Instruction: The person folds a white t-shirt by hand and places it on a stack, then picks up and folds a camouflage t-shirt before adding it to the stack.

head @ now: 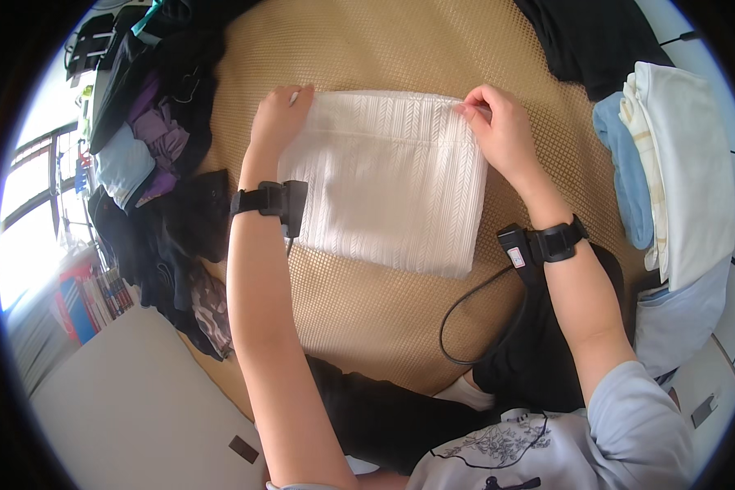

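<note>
A white cable-patterned knit garment (pixel 392 190), folded into a rough rectangle, lies flat on a tan woven mat (pixel 355 318) in front of me. My left hand (pixel 282 116) is closed on its far left corner, fingers curled over the edge. At the far right corner my right hand (pixel 505 131) pinches the fabric between thumb and fingers. A fold line runs across the garment just below its far edge. Both of my wrists wear black straps with small black devices, and a cable loops from the right one.
Dark clothes (pixel 171 226) with purple (pixel 159 135) and light blue pieces are heaped at the left. Folded garments in white (pixel 686 177), cream and blue (pixel 625 177) are stacked at the right. A black garment (pixel 594 43) lies at the far right. My crossed legs border the near side.
</note>
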